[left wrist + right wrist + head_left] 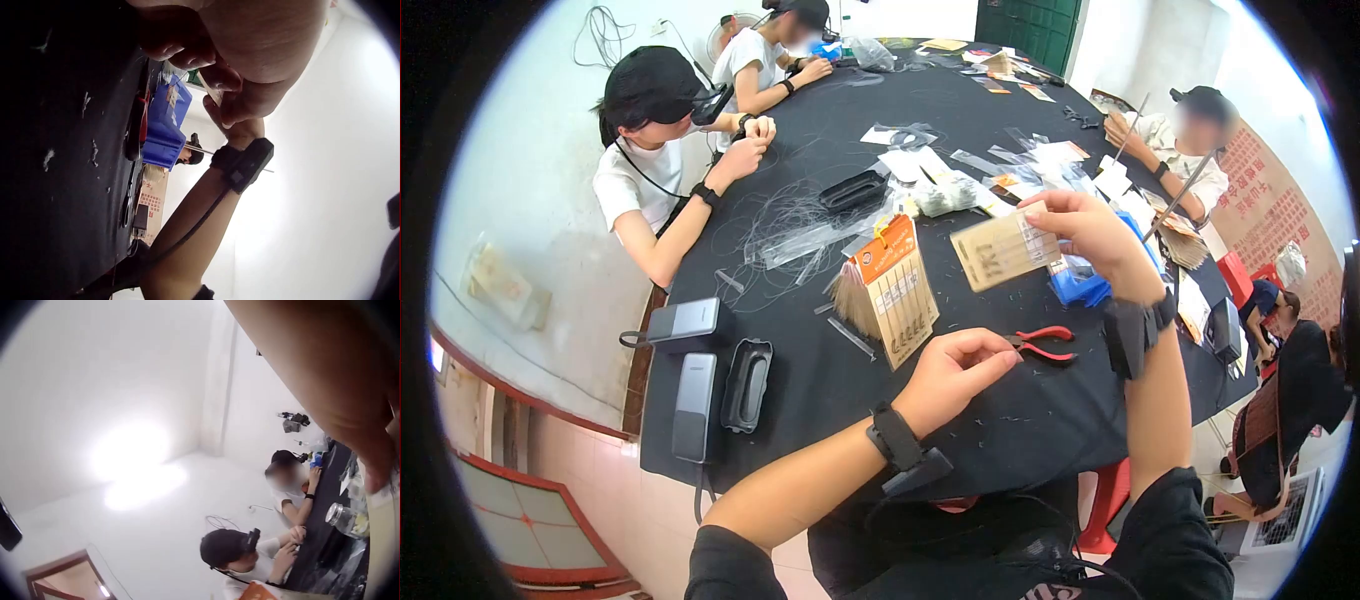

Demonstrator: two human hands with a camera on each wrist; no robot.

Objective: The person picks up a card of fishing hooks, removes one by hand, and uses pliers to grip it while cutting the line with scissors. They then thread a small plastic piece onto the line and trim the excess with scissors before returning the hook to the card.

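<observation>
My right hand (1085, 235) is raised over the table and pinches a beige card (990, 262) by its right end, thumb and fingers at the edge. Small dark hook-like shapes and a printed white strip show on the card. Lower down, my left hand (955, 380) has its fingers curled and thumb meeting the index finger; nothing shows between them. Just beyond those fingertips lie red-handled pliers (1045, 345). To the left of the held card stands a bundle of similar beige cards (905, 305) under an orange header (885, 255).
A black tray (747, 385) and two grey power banks (695, 405) are at the left edge. Clear thin line (765, 215), plastic strips, a second black tray (852, 190) and blue bins (1080, 285) lie farther back. Three people sit around the table.
</observation>
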